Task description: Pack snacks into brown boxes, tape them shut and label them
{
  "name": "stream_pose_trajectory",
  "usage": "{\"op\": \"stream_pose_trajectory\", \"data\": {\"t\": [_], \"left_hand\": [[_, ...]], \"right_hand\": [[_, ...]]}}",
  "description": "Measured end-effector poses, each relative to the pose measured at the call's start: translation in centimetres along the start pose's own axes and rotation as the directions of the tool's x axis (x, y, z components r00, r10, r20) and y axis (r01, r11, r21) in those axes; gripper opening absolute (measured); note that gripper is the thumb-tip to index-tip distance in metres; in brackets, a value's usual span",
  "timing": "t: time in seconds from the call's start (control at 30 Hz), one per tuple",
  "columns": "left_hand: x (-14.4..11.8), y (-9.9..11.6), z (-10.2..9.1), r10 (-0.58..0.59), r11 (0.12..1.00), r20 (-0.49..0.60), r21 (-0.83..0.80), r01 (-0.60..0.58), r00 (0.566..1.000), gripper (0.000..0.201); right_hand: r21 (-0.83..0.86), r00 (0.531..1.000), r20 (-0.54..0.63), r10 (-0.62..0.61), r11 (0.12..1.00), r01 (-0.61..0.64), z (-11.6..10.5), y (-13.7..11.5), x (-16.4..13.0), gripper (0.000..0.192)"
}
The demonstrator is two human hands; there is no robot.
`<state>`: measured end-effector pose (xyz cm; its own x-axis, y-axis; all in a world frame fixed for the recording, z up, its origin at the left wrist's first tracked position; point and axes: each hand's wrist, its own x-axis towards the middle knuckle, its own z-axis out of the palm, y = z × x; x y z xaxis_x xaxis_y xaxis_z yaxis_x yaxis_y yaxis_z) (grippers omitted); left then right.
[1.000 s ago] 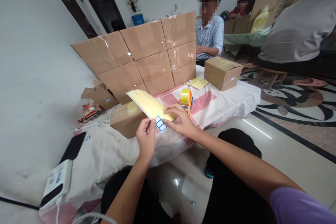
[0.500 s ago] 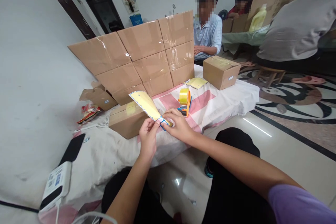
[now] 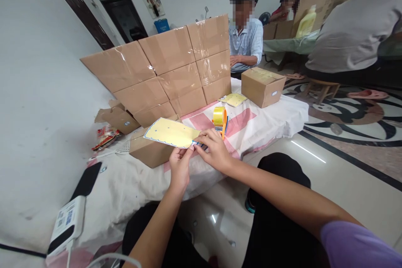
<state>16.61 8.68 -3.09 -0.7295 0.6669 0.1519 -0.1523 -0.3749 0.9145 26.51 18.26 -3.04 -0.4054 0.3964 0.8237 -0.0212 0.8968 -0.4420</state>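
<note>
While the left hand (image 3: pixel 180 166) and right hand (image 3: pixel 216 150) both pinch one end of the yellow sheet (image 3: pixel 171 132), which overlaps the low carton (image 3: pixel 147 153) in view, blurred blue print marks the white device (image 3: pixel 78 214); the box (image 3: pixel 256 86) bears a white label (image 3: pixel 274 93), too small to read.

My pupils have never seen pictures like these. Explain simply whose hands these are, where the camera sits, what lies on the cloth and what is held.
There is no machine: these are a person's bare hands. Every picture comes from one camera worn on that person's head, looking forward and down. The left hand and right hand together hold a blue-edged yellow sheet. On the pink-and-white cloth are a tape dispenser, another yellow piece, and a cardboard box near a stack of boxes.
</note>
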Motion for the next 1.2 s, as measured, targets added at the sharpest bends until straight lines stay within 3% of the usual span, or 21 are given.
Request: {"op": "stream_pose_trajectory", "data": {"t": [0.23, 0.63, 1.0, 1.2], "left_hand": [[0.0, -0.5, 0.0, -0.002, 1.000, 0.000, 0.009, 0.002, 1.000, 0.036], [0.2, 0.0, 0.1, -0.030, 0.998, -0.008, -0.053, 0.029, 1.000, 0.027], [0.2, 0.5, 0.4, 0.009, 1.000, 0.014, 0.023, -0.009, 1.000, 0.033], [0.6, 0.5, 0.2, 0.026, 1.000, -0.005, 0.016, -0.026, 1.000, 0.032]], "right_hand": [[0.025, 1.000, -0.002, -0.013, 1.000, 0.013, -0.3, -0.3, 0.1, 0.004], [-0.053, 0.997, 0.059, -0.049, 0.997, 0.052, -0.7, -0.3, 0.0, 0.009], [-0.056, 0.984, 0.047, -0.174, 0.983, 0.176, -1.2, -0.6, -0.3, 0.008], [-0.045, 0.968, 0.101, -0.228, 0.971, 0.233, -1.4, -1.0, -0.4, 0.008]]}}
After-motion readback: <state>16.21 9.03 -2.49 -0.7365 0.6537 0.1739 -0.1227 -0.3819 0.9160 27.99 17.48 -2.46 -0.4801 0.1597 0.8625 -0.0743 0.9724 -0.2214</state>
